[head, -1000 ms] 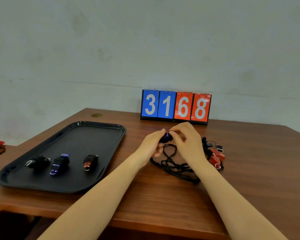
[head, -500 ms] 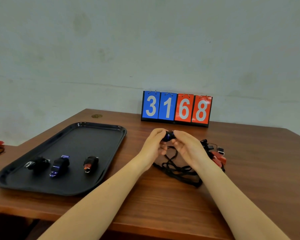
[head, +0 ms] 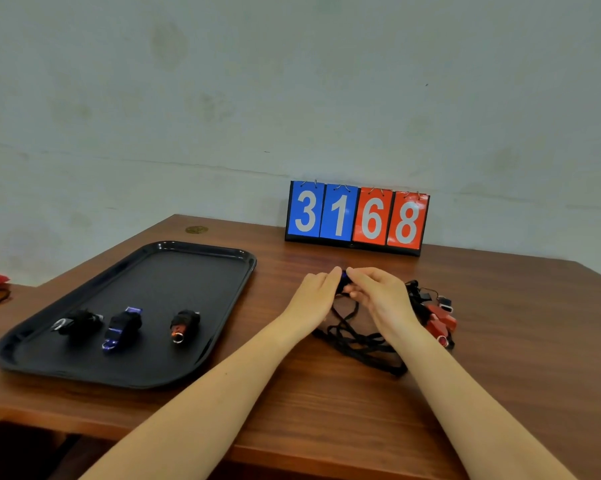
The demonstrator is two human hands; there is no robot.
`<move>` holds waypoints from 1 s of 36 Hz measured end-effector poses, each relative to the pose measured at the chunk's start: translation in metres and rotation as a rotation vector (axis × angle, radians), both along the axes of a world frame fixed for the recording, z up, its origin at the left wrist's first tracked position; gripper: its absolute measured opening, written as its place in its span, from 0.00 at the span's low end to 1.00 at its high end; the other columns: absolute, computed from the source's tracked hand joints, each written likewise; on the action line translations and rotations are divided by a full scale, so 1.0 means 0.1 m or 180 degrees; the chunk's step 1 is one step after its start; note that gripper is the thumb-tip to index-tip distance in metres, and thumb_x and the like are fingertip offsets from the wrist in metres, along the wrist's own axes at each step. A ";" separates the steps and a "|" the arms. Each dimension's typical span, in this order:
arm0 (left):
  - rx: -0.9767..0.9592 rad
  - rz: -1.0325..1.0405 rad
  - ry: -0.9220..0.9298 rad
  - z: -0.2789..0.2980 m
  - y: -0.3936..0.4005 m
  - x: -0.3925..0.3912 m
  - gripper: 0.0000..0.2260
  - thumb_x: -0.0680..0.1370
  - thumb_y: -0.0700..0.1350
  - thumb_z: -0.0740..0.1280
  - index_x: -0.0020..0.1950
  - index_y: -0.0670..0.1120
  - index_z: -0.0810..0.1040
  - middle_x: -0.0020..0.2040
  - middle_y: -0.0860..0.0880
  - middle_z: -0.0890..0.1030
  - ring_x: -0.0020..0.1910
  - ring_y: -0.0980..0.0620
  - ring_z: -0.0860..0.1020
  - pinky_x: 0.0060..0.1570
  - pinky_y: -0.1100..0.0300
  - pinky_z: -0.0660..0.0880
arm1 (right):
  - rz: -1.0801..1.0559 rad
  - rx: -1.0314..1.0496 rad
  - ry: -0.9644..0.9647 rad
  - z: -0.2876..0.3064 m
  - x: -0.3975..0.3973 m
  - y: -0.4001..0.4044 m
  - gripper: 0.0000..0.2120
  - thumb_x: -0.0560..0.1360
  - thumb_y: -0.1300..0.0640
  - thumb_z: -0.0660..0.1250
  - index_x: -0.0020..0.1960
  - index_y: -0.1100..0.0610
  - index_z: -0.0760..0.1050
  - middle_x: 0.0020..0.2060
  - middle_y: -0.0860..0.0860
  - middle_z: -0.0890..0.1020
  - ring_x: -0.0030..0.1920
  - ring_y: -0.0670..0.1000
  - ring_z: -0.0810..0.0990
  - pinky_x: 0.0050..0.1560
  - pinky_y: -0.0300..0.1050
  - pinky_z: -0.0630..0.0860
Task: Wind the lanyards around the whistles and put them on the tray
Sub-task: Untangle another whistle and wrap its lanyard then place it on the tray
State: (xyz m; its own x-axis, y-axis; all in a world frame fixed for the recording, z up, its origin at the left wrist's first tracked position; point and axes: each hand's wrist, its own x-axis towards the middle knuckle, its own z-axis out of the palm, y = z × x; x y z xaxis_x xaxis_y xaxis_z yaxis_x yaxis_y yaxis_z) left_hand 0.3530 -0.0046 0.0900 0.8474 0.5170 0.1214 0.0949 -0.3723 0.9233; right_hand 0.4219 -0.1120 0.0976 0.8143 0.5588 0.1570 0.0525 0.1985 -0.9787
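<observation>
1. Hands meet over the middle of the tabletop [head: 327, 410]: the left hand [head: 314, 297] and the right hand [head: 378, 294] both pinch a small blue whistle [head: 344, 276] between their fingertips
2. Its black lanyard [head: 358, 337] hangs from the whistle and lies in loose loops on the wood below the hands
3. Red and black whistles sit in a pile [head: 436, 317] just right of the right hand
4. Three wound whistles [head: 126, 325] lie in a row on the near part of the black tray [head: 188, 271], at the left
5. A scoreboard [head: 356, 216] reading 3168 stands at the back edge
</observation>
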 end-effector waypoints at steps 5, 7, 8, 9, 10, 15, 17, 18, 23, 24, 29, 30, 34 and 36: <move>-0.0130 -0.0129 0.0080 -0.06 0.00 -0.01 0.19 0.82 0.60 0.51 0.60 0.49 0.72 0.41 0.47 0.78 0.30 0.54 0.75 0.35 0.60 0.74 | -0.0064 -0.0054 -0.0164 -0.01 0.01 0.01 0.06 0.76 0.62 0.68 0.51 0.63 0.81 0.42 0.59 0.84 0.40 0.49 0.81 0.43 0.39 0.79; -0.0235 -0.0129 0.0014 -0.05 0.00 0.00 0.19 0.82 0.60 0.52 0.61 0.49 0.71 0.46 0.47 0.79 0.31 0.54 0.76 0.35 0.61 0.75 | -0.0063 -0.0074 -0.0256 -0.01 0.01 0.00 0.06 0.76 0.63 0.67 0.51 0.62 0.82 0.43 0.59 0.84 0.41 0.50 0.81 0.43 0.40 0.79; -0.0305 -0.0113 -0.0027 -0.05 -0.01 0.00 0.18 0.82 0.59 0.52 0.61 0.49 0.71 0.46 0.47 0.78 0.32 0.54 0.76 0.35 0.61 0.75 | -0.0054 -0.0088 -0.0303 -0.01 0.01 0.00 0.06 0.76 0.63 0.67 0.51 0.61 0.82 0.44 0.59 0.84 0.41 0.50 0.81 0.44 0.40 0.79; -0.0368 -0.0082 -0.0068 -0.05 -0.01 0.00 0.17 0.82 0.59 0.53 0.60 0.49 0.71 0.45 0.48 0.78 0.33 0.53 0.75 0.36 0.60 0.74 | -0.0049 -0.0117 -0.0354 -0.01 0.01 0.00 0.06 0.76 0.62 0.67 0.51 0.61 0.82 0.44 0.58 0.84 0.41 0.50 0.82 0.45 0.41 0.79; -0.0414 -0.0035 -0.0084 -0.04 -0.01 0.00 0.16 0.82 0.58 0.53 0.58 0.49 0.72 0.43 0.48 0.77 0.33 0.53 0.75 0.37 0.59 0.74 | -0.0057 -0.0169 -0.0417 -0.01 0.01 0.00 0.06 0.76 0.62 0.67 0.51 0.60 0.82 0.43 0.58 0.85 0.41 0.51 0.82 0.45 0.41 0.79; -0.0457 0.0174 -0.0147 -0.01 0.00 0.01 0.11 0.82 0.55 0.54 0.54 0.51 0.70 0.43 0.50 0.77 0.34 0.53 0.74 0.37 0.61 0.71 | -0.0275 -0.0519 -0.0867 -0.03 0.01 0.03 0.04 0.76 0.59 0.68 0.49 0.56 0.81 0.39 0.54 0.85 0.39 0.49 0.83 0.43 0.38 0.79; -0.0465 0.0195 -0.0146 0.00 -0.01 0.00 0.10 0.82 0.54 0.54 0.55 0.51 0.71 0.45 0.50 0.77 0.37 0.53 0.74 0.37 0.61 0.71 | -0.0357 -0.0595 -0.1012 -0.04 0.01 0.04 0.03 0.76 0.58 0.68 0.48 0.55 0.81 0.38 0.53 0.84 0.37 0.47 0.82 0.39 0.35 0.78; -0.0456 0.0200 -0.0132 0.00 -0.01 0.00 0.11 0.82 0.54 0.54 0.56 0.51 0.71 0.46 0.51 0.77 0.37 0.53 0.74 0.37 0.61 0.71 | -0.0378 -0.0613 -0.1067 -0.04 0.01 0.04 0.03 0.76 0.58 0.68 0.47 0.55 0.81 0.37 0.53 0.84 0.36 0.46 0.82 0.38 0.34 0.77; -0.0307 0.0171 -0.0194 -0.02 0.00 -0.03 0.15 0.81 0.55 0.56 0.59 0.48 0.73 0.45 0.52 0.76 0.40 0.56 0.73 0.41 0.59 0.68 | -0.0558 -0.0820 -0.1571 -0.05 -0.01 0.05 0.04 0.77 0.60 0.66 0.47 0.55 0.80 0.36 0.49 0.82 0.32 0.39 0.79 0.33 0.28 0.73; -0.0272 0.0156 -0.0207 -0.03 0.00 -0.04 0.14 0.81 0.54 0.56 0.58 0.48 0.74 0.45 0.53 0.75 0.41 0.56 0.73 0.41 0.59 0.68 | -0.0602 -0.0908 -0.1690 -0.06 -0.01 0.05 0.04 0.78 0.59 0.65 0.48 0.54 0.79 0.36 0.48 0.82 0.32 0.39 0.79 0.33 0.28 0.73; -0.0264 0.0107 -0.0267 0.00 0.00 -0.05 0.10 0.82 0.51 0.56 0.54 0.49 0.73 0.48 0.52 0.77 0.43 0.56 0.73 0.42 0.60 0.68 | -0.0681 -0.1255 -0.2096 -0.09 0.03 0.06 0.05 0.78 0.57 0.64 0.48 0.50 0.78 0.40 0.46 0.81 0.42 0.45 0.80 0.45 0.38 0.76; -0.0318 0.0107 -0.0254 0.01 0.00 -0.04 0.09 0.82 0.51 0.56 0.54 0.49 0.72 0.50 0.51 0.77 0.44 0.55 0.73 0.45 0.59 0.69 | -0.0672 -0.1260 -0.2093 -0.09 0.04 0.06 0.05 0.78 0.57 0.64 0.47 0.51 0.78 0.41 0.47 0.81 0.43 0.46 0.80 0.46 0.39 0.77; -0.0785 0.0094 -0.0349 0.02 -0.01 -0.02 0.08 0.83 0.49 0.55 0.53 0.49 0.72 0.44 0.51 0.76 0.37 0.54 0.72 0.45 0.58 0.70 | -0.0522 -0.1114 -0.1868 -0.07 0.05 0.06 0.05 0.79 0.58 0.64 0.49 0.54 0.79 0.38 0.48 0.81 0.37 0.44 0.79 0.40 0.35 0.75; -0.0985 0.0066 -0.0411 0.00 -0.01 -0.03 0.08 0.83 0.50 0.56 0.54 0.48 0.72 0.39 0.51 0.74 0.32 0.55 0.71 0.40 0.60 0.71 | -0.0382 -0.0973 -0.1659 -0.06 0.05 0.05 0.06 0.79 0.59 0.64 0.49 0.56 0.79 0.35 0.49 0.81 0.32 0.41 0.77 0.36 0.33 0.73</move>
